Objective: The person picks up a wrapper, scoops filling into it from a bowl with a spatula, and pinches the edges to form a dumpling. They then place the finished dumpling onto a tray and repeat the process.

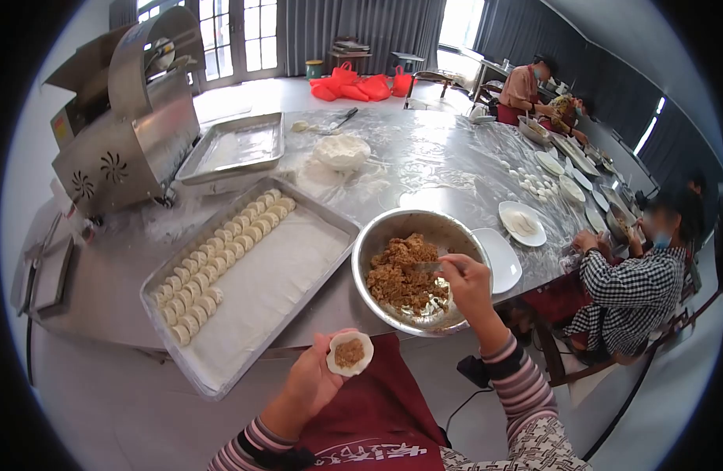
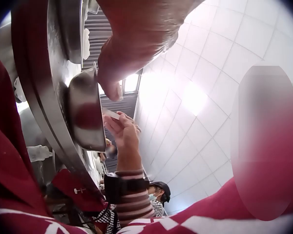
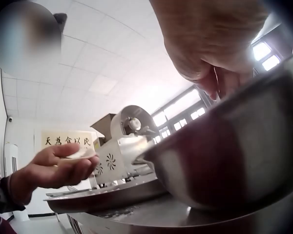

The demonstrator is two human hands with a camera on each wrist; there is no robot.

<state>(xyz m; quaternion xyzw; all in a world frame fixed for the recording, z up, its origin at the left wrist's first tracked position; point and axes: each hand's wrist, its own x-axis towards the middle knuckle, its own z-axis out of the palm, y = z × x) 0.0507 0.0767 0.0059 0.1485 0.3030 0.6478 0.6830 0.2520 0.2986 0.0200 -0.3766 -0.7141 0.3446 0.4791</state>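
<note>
1. Now, near the bottom middle of the head view, the left hand [image 1: 310, 382] is holding a round wrapper [image 1: 365, 344], its thumb lying at the edge and its fingers curling underneath.
2. A patch of brown filling [image 1: 348, 353] is sitting in the middle of that wrapper, with a pale rim showing around it.
3. At the centre right, the right hand [image 1: 470, 286] is grasping a thin utensil [image 1: 429, 267] between bent fingers; the utensil is reaching over the steel bowl [image 1: 377, 235].
4. That bowl is holding a brown mixture [image 1: 401, 275], heaped mostly toward its left side.
5. Just left of the bowl, a large tray [image 1: 259, 302] is carrying rows of folded dumplings [image 1: 216, 263] along its left part.
6. Right of the bowl, 1 white plate [image 1: 500, 265] is lying close by, and another plate [image 1: 537, 235] is holding pale wrappers [image 1: 520, 223].
7. In the upper left, a metal machine [image 1: 134, 133] is standing behind the tray.
8. At the right edge, 1 person in a checkered top [image 1: 640, 275] is sitting at the table [image 1: 432, 153].
</note>
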